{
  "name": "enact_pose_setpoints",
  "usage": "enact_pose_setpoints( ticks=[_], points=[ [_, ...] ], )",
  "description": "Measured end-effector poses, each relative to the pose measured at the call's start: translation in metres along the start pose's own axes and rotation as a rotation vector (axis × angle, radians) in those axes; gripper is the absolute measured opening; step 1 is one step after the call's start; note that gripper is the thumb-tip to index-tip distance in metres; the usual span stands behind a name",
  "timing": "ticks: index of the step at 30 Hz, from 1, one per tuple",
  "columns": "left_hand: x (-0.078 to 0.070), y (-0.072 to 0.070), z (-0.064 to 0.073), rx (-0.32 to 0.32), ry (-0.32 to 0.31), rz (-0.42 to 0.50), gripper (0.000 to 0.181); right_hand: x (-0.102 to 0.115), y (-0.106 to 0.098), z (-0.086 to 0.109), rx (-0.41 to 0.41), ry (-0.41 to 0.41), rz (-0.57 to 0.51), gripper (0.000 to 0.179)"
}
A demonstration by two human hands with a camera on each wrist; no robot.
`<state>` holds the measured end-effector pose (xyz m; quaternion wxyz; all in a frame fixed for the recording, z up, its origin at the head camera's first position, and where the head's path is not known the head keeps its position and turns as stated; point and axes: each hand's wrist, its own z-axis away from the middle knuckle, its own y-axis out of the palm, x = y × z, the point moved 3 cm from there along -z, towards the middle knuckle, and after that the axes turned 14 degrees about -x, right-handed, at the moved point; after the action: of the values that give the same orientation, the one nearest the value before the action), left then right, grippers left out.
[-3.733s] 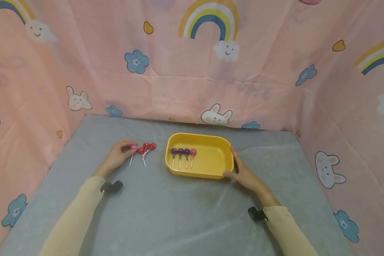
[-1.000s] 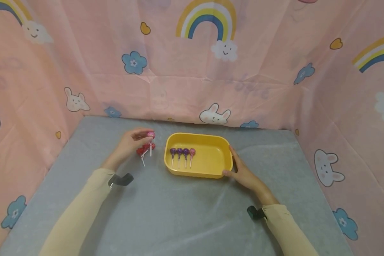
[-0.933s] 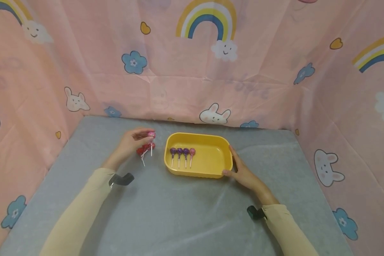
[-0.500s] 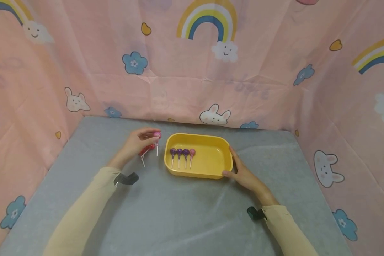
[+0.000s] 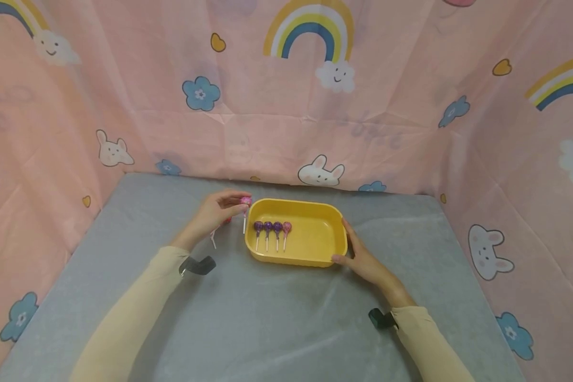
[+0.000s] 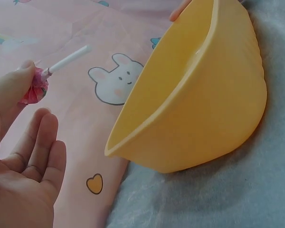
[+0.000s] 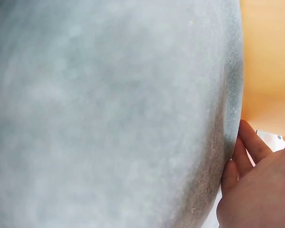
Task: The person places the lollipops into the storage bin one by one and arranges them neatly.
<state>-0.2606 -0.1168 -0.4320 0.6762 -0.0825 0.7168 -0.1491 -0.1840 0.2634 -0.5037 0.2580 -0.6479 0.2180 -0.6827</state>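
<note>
Between thumb and fingers, my left hand (image 5: 215,211) pinches a pink-wrapped lollipop (image 5: 245,201) by its candy head. Its white stick hangs down beside the left rim of the yellow plastic basin (image 5: 320,239). In the left wrist view the lollipop (image 6: 36,90) is held apart from the basin wall (image 6: 209,104), the other fingers spread below it. Inside the basin, three purple lollipops (image 5: 268,227) and a pink lollipop (image 5: 287,227) lie in a row at the left. My right hand (image 5: 367,262) grips the basin's right end, thumb at the front corner, fingers along the side.
Red lollipops (image 5: 227,219) lie on the grey cloth-covered table (image 5: 277,318), mostly hidden under my left hand; a white stick (image 5: 213,240) pokes out. A pink patterned curtain (image 5: 248,138) encloses the back and sides.
My left hand picked the pink lollipop from beside the red ones and carried it right to the basin's left rim, covering the red lollipops. The right hand stays on the basin.
</note>
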Motion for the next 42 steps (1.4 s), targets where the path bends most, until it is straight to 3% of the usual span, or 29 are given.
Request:
enact_pose_setpoints(
  ticks=[11, 30, 42],
  points=[
    [-0.007, 0.016, -0.007, 0.037, 0.072, 0.071, 0.039, 0.000, 0.000, 0.000, -0.005, -0.007, -0.001, 0.104],
    [-0.017, 0.035, -0.024, 0.100, 0.115, -0.005, 0.037, 0.000, 0.000, -0.001, -0.006, -0.005, 0.000, 0.103],
    [-0.013, 0.052, -0.035, 0.153, 0.126, -0.017, 0.034, -0.001, -0.001, 0.000, -0.006, -0.025, 0.001, 0.102]
  ],
)
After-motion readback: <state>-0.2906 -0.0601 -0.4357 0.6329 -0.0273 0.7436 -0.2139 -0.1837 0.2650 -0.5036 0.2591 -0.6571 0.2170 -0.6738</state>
